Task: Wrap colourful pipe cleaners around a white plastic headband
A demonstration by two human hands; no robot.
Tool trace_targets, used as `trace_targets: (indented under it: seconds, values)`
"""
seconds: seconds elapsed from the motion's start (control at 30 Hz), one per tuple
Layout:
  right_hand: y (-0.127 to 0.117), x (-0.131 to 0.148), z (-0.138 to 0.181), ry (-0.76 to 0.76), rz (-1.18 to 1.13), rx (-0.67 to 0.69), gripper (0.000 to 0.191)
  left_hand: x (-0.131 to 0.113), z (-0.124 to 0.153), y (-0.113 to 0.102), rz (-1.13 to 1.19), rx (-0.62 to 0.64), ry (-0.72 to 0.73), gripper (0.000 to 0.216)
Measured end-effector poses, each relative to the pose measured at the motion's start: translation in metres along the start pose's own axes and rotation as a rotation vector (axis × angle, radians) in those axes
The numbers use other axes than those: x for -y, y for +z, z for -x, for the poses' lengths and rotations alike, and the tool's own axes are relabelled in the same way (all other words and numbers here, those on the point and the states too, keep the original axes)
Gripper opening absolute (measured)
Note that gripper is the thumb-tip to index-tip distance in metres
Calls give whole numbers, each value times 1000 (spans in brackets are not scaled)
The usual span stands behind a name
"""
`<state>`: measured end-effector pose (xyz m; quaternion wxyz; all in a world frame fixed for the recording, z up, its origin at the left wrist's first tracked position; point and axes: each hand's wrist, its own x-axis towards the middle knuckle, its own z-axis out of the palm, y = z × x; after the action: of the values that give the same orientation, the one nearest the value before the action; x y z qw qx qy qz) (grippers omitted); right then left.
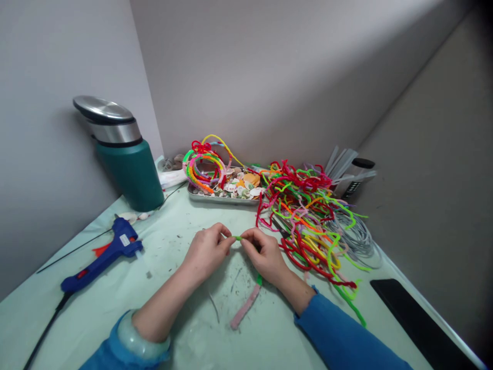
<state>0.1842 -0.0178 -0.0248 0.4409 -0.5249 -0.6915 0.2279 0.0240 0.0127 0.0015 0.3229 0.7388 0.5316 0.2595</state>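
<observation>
Near the middle of the table, my left hand (210,250) and my right hand (265,254) meet with fingertips pinched on a short green pipe cleaner (238,238). Only a small bit of it shows between the fingers; the rest is hidden. Below my right hand a pink pipe cleaner piece (246,307) with a green end slants down over the tabletop. Whether it joins the green bit I hold, I cannot tell. A thin grey strand (214,307) lies between my forearms.
On the left are a blue glue gun (106,254) with its cord and a teal bottle (133,174). A metal tray (223,199) of shells and pipe cleaner rings stands at the back. To the right lie tangled pipe cleaners (304,205), grey wire coils (354,231) and a black slab (416,318).
</observation>
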Motion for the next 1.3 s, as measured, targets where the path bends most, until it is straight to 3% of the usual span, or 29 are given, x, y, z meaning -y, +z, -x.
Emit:
trace_targets:
  seconds: [0.43, 1.3]
  values:
    - [0, -1, 0, -5, 5, -9, 10, 2, 0, 1, -56, -52, -1, 23]
    - [0, -2, 1, -11, 22, -6, 9, 1, -1, 0, 7, 7, -24, 26]
